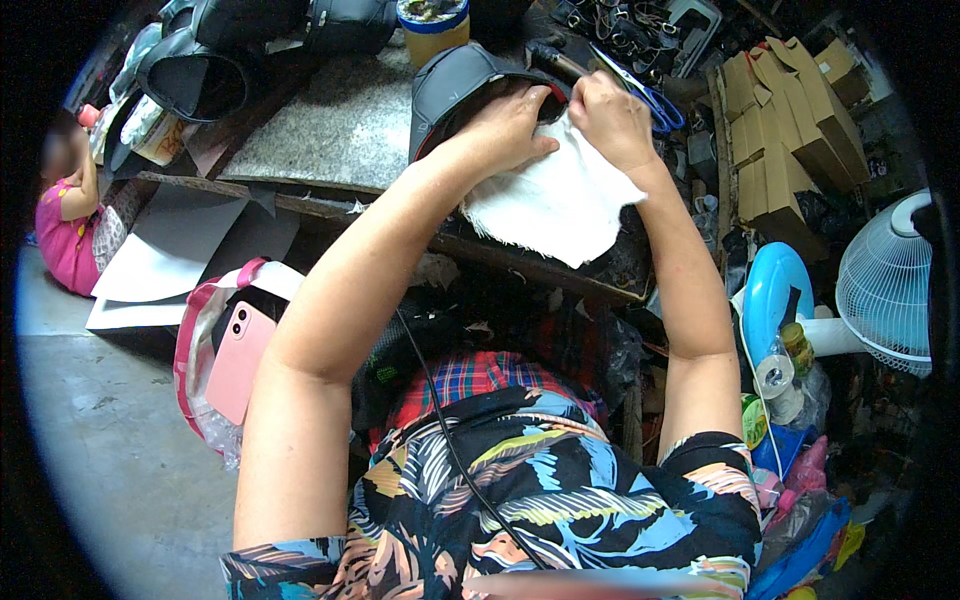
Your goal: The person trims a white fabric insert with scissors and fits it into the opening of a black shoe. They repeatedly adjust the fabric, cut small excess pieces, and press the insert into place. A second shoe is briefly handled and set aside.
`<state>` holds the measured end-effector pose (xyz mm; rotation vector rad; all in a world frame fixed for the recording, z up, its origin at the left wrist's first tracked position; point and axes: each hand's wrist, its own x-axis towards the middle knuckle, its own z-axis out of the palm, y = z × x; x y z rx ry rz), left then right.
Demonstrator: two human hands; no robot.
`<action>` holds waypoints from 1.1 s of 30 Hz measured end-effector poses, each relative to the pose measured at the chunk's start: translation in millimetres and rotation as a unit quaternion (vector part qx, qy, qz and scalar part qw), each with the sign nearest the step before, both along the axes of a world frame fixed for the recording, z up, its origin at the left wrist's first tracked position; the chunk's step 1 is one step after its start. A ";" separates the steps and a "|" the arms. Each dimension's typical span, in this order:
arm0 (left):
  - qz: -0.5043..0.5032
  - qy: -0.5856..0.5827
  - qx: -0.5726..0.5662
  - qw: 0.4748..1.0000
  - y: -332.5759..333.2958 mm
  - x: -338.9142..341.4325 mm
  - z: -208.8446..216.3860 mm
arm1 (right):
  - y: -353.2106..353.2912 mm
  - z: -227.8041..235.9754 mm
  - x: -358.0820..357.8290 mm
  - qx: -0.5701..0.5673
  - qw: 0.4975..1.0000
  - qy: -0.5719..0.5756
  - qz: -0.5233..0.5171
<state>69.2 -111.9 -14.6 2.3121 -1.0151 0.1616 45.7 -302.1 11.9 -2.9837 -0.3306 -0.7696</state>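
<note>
The left hand [510,130] lies flat on a white cloth [555,205], fingers together and pressing its upper edge against a grey padded shell [450,85] on the bench [330,135]. The right hand [612,118] pinches the cloth's top corner, fingers closed on it. Blue-handled scissors [655,100] lie just beyond the right fingers; the cloth hangs below both hands over the bench edge.

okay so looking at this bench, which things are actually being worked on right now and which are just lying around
In hand:
left hand and right hand, both pressing the white cloth
grey padded shell under it

Lying about:
blue-handled scissors
yellow jar
cardboard boxes
white fan
pink phone
</note>
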 end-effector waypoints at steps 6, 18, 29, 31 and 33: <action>0.002 -0.012 -0.005 1.000 -0.4 -2.2 0.1 | -26.7 37.4 5.3 0.134 0.988 0.013 -0.074; 0.013 0.013 0.004 1.000 1.1 -7.6 5.9 | 2.5 6.3 -11.1 0.302 0.931 0.200 -0.046; -0.026 -0.048 0.028 0.998 5.0 -7.6 5.6 | -5.3 -31.8 13.4 0.328 0.942 0.070 -0.016; -0.016 -0.047 0.006 0.999 4.5 -9.2 3.8 | -4.7 -31.7 11.8 0.338 0.938 0.073 -0.016; -0.001 -0.060 -0.030 0.998 3.5 -10.4 2.1 | -4.1 -31.1 10.2 0.347 0.935 0.072 -0.010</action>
